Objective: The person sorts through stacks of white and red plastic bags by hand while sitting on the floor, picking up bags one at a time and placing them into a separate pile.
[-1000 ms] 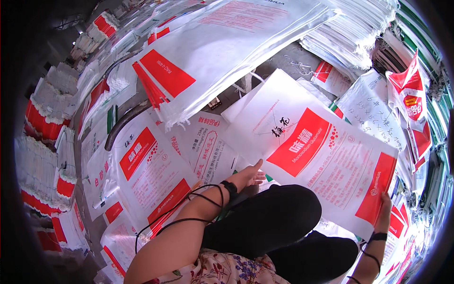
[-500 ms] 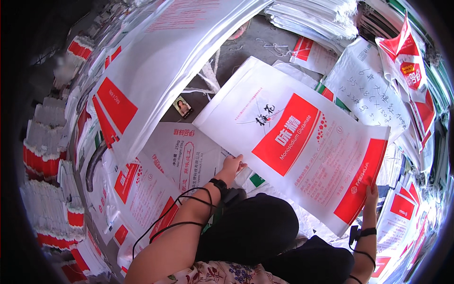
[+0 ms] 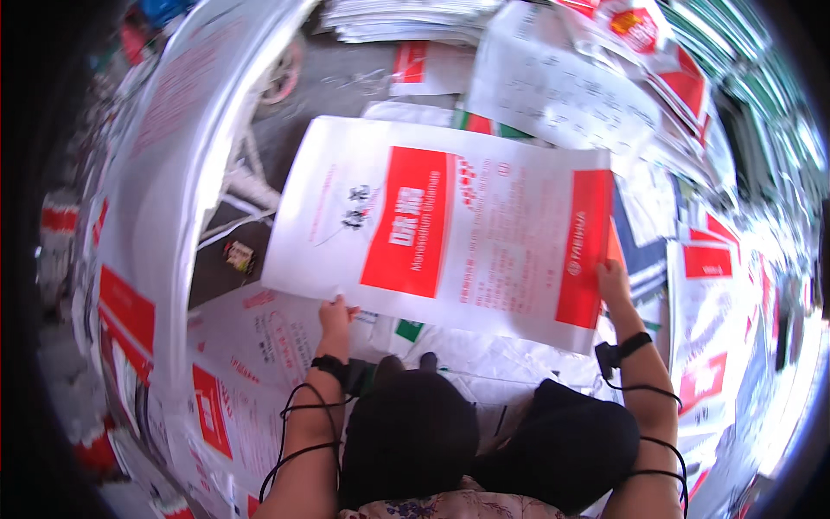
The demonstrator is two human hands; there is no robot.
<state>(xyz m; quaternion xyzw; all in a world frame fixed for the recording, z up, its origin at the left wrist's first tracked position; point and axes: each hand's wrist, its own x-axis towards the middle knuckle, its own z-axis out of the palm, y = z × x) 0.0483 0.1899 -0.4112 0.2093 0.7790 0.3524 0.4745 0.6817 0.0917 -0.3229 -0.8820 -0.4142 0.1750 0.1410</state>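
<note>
A flat white sack (image 3: 346, 259) with red printed panels and a black handwritten mark is stretched between my hands, above my dark-clad knees. My left hand (image 3: 335, 318) is closed at the sack's near edge, toward its left end. At the right end, beside the red band, my right hand (image 3: 614, 285) grips the edge with the thumb on top and the other fingers out of sight underneath. Both wrists wear black bands with cables running along the forearms. Motion smears the picture somewhat.
Piled white sacks (image 3: 207, 112) rise on the left. Flat stacks (image 3: 415, 19) lie at the far side, and a white sheet with handwriting (image 3: 562, 95) lies beyond the held sack. More red-and-white sacks (image 3: 705, 329) are at the right. A small picture card (image 3: 240, 257) lies on the dark floor.
The held sack has turned counter-clockwise and shifted left, now lying nearly level across the view. My right hand has moved up and left, my left hand leftward. The whole view has shifted too.
</note>
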